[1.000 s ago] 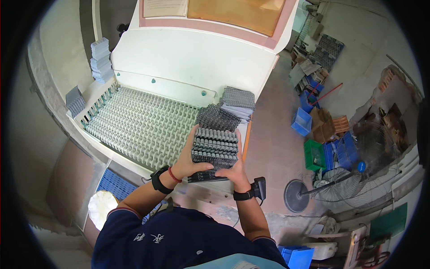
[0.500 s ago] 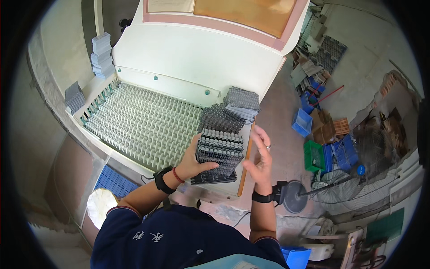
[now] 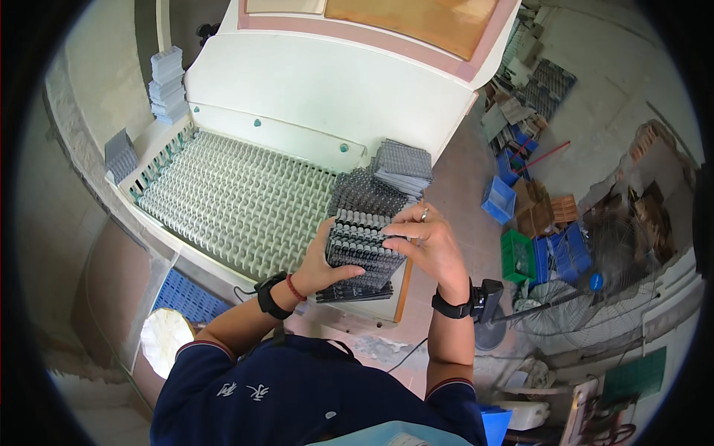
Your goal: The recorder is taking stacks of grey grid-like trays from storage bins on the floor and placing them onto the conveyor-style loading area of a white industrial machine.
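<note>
A stack of thin dark panels (image 3: 364, 256) with rows of pale, bead-like marks stands at the right end of a white machine. My left hand (image 3: 318, 262) grips the stack's left side, its thumb across the near face and its other fingers partly hidden. At the upper right of the same stack, my right hand (image 3: 435, 245) pinches the edge with thumb and forefinger. Just behind lie more dark panels (image 3: 364, 192), fanned in a slanting pile. Beyond them is a stack of grey panels (image 3: 403, 160).
A bed of pale rollers (image 3: 238, 197) fills the machine to the left, under a raised white cover (image 3: 320, 93). Light blue-grey stacks (image 3: 168, 85) and a small grey stack (image 3: 120, 156) sit on its far-left ledge. Crates (image 3: 517, 255) and a fan (image 3: 602, 282) stand on the right.
My right hand has moved left from beside the stack and closed its fingers on the upper right edge. My left hand keeps its hold.
</note>
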